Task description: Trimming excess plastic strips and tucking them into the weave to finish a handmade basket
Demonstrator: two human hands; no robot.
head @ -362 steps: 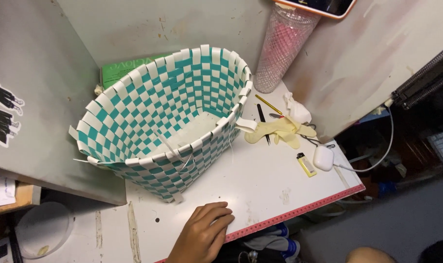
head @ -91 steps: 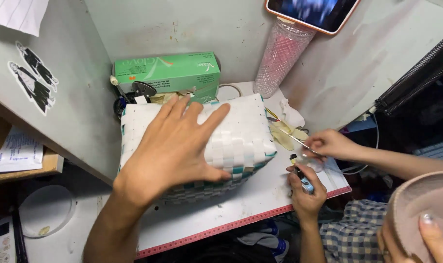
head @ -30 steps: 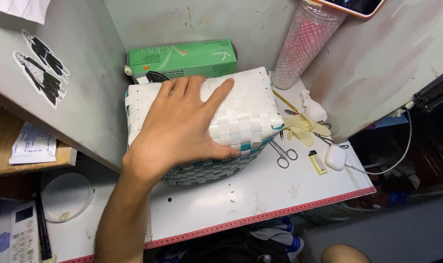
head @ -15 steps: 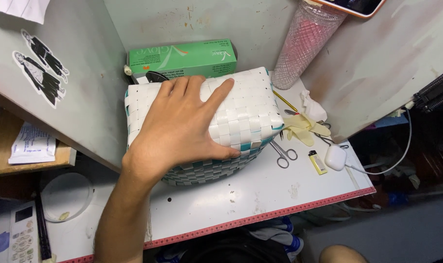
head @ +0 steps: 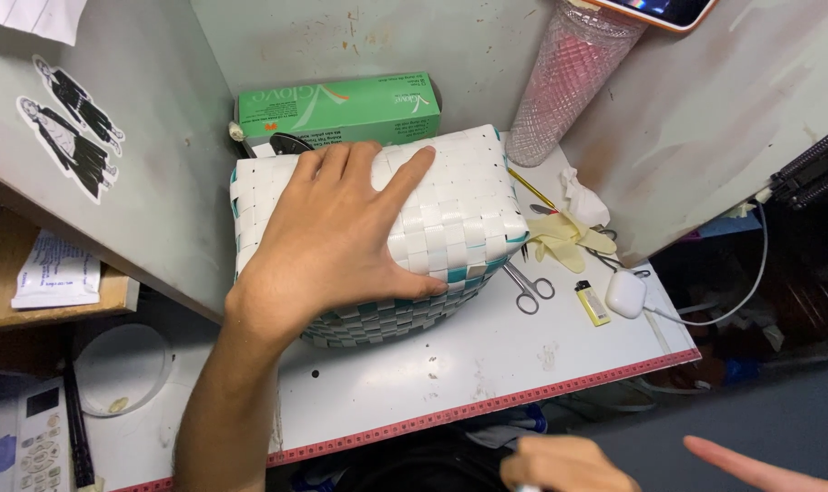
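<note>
A white and teal woven basket (head: 460,219) lies upside down on the white table (head: 487,364), its white base facing up. My left hand (head: 341,237) rests flat on that base with the fingers spread and grips nothing. At the bottom edge, my right hand (head: 564,465) shows only in part, with its fingers curled. I cannot tell whether it holds anything. A single pointing finger (head: 751,460) enters from the lower right corner, and whose it is stays unclear.
A green glove box (head: 341,105) stands behind the basket against the wall. A pink textured cylinder (head: 560,87) stands at the back right. Scissors (head: 528,287), yellow gloves (head: 564,239), a yellow lighter (head: 594,302) and a white charger (head: 625,293) with its cable lie to the right.
My left hand stays flat on the basket. A curled hand and a pointing finger have come into view at the bottom edge.
</note>
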